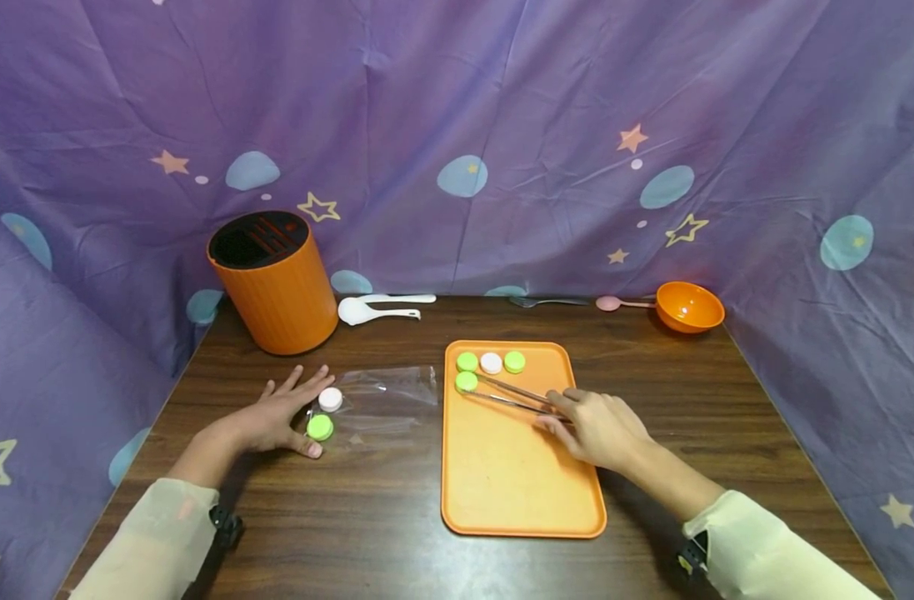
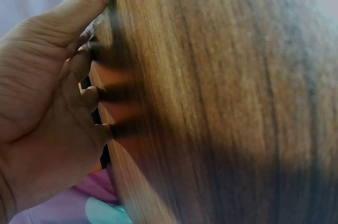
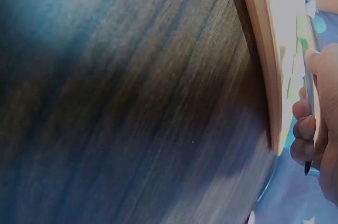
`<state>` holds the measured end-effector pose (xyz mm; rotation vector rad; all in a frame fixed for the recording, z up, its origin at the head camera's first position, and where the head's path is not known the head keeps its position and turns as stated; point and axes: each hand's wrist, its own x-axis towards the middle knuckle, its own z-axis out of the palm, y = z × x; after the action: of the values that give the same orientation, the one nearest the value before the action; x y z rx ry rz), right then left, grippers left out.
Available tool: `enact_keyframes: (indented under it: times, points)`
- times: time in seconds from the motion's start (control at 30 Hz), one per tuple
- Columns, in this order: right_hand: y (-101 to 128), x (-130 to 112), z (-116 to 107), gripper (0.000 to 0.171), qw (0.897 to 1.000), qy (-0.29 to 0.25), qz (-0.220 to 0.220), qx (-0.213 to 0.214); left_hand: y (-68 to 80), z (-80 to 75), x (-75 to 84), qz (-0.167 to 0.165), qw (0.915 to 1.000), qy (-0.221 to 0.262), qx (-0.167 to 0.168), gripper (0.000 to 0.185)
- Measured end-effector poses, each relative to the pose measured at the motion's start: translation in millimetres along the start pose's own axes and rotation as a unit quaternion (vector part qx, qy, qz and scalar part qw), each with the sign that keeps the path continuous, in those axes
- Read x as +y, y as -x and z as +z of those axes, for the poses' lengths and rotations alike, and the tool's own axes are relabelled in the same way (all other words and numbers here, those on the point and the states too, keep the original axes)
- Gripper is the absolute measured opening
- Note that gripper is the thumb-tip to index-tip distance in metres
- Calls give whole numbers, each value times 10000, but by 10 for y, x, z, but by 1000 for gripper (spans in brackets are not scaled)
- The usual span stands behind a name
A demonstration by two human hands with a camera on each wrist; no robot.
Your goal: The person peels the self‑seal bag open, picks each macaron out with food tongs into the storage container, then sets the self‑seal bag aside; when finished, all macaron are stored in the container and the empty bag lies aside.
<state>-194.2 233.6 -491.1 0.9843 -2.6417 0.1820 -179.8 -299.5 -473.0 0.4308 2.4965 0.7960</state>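
My right hand (image 1: 587,425) holds metal tweezers (image 1: 509,395) over the orange tray (image 1: 501,483); their tips are at a green cap (image 1: 466,382) on the tray. Above it lie a green cap (image 1: 467,361), a white cap (image 1: 491,362) and another green cap (image 1: 514,361) in a row. My left hand (image 1: 280,417) lies flat on the table with fingers spread, on the edge of a clear plastic bag (image 1: 385,400). A white cap (image 1: 330,399) and a green cap (image 1: 320,427) lie by its thumb. The right wrist view shows the tray's edge (image 3: 264,65) and my fingers (image 3: 303,129) round the tweezers.
An orange slotted holder (image 1: 272,279) stands at the back left, with white spoons (image 1: 377,308) beside it. A fork (image 1: 546,301), a pink spoon (image 1: 614,303) and an orange bowl (image 1: 689,306) are at the back right. Purple cloth walls surround the wooden table (image 1: 382,517).
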Motion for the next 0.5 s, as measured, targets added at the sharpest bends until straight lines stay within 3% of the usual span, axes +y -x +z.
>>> enact_keyframes:
  times: [0.23, 0.5]
  points:
    - [-17, -14, -40, 32, 10000, 19, 2, 30, 10, 21, -52, 145, 9998, 81, 56, 125]
    - [-102, -136, -94, 33, 9991, 40, -301, 287, 7, -4, 22, -16, 10000, 31, 4, 123]
